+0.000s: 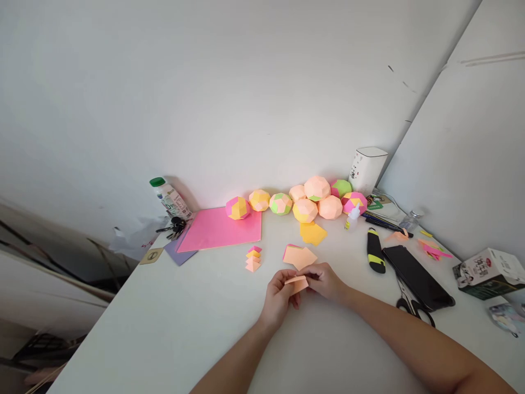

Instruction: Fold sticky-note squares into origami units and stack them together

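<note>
Between my two hands is a folded piece of peach paper (pixel 298 285). My left hand (pixel 278 297) is closed on its left side, thumb along the near face. My right hand (pixel 325 280) pinches the paper's upper right edge. Just beyond my fingers lie several flat peach paper cutouts (pixel 301 256) with a pink one showing beneath. To the left is a small row of folded paper pieces (pixel 253 261) in pink, yellow and peach. Yellow paper cutouts (pixel 314 233) lie farther back, in front of a faceted peach and yellow paper ball (pixel 305 210).
Several more paper balls (pixel 280 203) line the wall. A pink board (pixel 221 235) and a green-capped bottle (pixel 170 198) stand at the left. On the right are a glue bottle (pixel 351 217), a box cutter (pixel 375 250), a phone (pixel 418 277), scissors (pixel 410 306) and a milk carton (pixel 490 272).
</note>
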`<state>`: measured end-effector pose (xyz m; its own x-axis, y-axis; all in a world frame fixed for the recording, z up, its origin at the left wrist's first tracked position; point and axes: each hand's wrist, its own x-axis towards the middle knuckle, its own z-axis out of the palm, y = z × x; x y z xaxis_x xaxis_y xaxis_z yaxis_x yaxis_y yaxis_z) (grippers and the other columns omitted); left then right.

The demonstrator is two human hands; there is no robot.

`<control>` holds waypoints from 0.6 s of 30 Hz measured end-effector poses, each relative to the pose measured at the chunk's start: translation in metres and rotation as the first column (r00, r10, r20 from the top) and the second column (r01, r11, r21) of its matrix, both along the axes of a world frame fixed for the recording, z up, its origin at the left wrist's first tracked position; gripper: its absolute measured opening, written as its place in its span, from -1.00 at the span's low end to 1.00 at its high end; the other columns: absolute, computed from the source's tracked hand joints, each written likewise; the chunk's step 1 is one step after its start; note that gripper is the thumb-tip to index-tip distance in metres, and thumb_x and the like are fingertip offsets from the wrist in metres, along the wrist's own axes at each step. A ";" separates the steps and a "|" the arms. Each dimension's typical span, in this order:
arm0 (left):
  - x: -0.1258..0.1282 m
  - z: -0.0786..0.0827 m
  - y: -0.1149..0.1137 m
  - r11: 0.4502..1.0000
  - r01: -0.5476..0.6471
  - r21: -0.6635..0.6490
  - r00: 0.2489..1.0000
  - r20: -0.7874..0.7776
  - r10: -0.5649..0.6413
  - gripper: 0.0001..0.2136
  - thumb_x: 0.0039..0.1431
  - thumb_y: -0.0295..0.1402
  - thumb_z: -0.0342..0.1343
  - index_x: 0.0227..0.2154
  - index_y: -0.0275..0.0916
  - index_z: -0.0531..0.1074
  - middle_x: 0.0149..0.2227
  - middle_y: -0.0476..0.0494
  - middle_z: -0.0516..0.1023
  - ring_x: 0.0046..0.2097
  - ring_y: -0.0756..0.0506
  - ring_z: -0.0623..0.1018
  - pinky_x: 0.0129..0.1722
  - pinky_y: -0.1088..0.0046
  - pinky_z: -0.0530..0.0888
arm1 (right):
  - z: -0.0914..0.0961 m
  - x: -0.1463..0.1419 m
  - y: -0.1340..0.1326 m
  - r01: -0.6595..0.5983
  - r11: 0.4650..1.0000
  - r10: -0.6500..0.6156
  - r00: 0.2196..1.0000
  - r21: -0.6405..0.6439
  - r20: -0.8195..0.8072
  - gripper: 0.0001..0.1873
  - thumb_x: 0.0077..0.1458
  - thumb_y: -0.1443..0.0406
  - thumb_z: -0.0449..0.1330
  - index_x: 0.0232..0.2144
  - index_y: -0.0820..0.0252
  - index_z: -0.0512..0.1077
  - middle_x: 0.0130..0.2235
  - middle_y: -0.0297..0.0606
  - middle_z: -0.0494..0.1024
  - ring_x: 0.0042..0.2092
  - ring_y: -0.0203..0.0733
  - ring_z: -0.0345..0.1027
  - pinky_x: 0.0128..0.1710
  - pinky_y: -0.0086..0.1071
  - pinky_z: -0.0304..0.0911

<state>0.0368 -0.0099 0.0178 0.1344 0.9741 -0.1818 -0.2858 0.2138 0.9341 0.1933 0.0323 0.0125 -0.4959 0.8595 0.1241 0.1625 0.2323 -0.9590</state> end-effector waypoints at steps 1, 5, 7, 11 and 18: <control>0.000 -0.001 0.001 1.000 -0.001 0.003 1.000 -0.012 0.001 -0.83 0.07 -0.30 0.04 -0.33 -0.29 0.31 -0.69 0.06 0.37 -0.65 0.05 0.34 -0.65 0.55 0.31 | -0.002 0.000 0.000 -0.003 1.000 0.003 1.000 -0.006 -0.001 -0.85 0.03 0.37 0.08 -0.41 0.22 0.46 -0.55 -0.37 0.39 -0.56 -0.37 0.22 -0.54 -0.48 0.18; 0.001 -0.006 0.002 1.000 -0.023 -0.001 0.999 -0.048 0.023 -0.75 0.11 -0.18 0.02 -0.38 -0.30 0.33 -0.72 0.04 0.38 -0.68 0.05 0.33 -0.67 0.57 0.29 | -0.011 0.001 0.000 0.057 0.997 -0.062 0.994 -0.054 -0.093 -0.70 -0.04 0.40 0.12 -0.19 0.15 0.28 -0.43 -0.37 0.38 -0.53 -0.38 0.21 -0.58 -0.51 0.18; 0.001 -0.008 0.003 0.999 -0.035 -0.002 0.998 -0.056 0.035 -0.73 0.11 -0.15 0.02 -0.40 -0.30 0.32 -0.72 0.04 0.39 -0.68 0.05 0.34 -0.67 0.57 0.29 | -0.014 0.002 0.000 0.063 0.997 -0.068 0.990 -0.039 -0.123 -0.64 -0.05 0.42 0.12 -0.15 0.11 0.21 -0.42 -0.39 0.36 -0.52 -0.39 0.21 -0.57 -0.52 0.18; 0.002 -0.007 0.003 0.999 -0.047 -0.011 0.997 -0.059 0.047 -0.72 0.11 -0.13 0.03 -0.42 -0.29 0.31 -0.72 0.04 0.39 -0.68 0.04 0.35 -0.68 0.57 0.30 | -0.013 0.003 0.003 0.003 0.991 0.010 0.995 0.132 -0.099 -0.80 -0.06 0.42 0.15 -0.31 0.16 0.32 -0.32 -0.30 0.33 -0.44 -0.37 0.24 -0.49 -0.48 0.21; 0.003 0.000 0.001 0.997 -0.070 -0.022 0.995 -0.066 0.068 -0.70 0.10 -0.11 0.03 -0.41 -0.31 0.32 -0.69 0.00 0.42 -0.66 0.03 0.37 -0.66 0.56 0.33 | -0.007 0.002 0.006 -0.041 0.964 0.058 0.997 0.261 -0.057 -0.90 -0.02 0.29 0.21 -0.40 0.20 0.47 -0.31 -0.22 0.34 -0.27 -0.21 0.31 -0.37 -0.39 0.29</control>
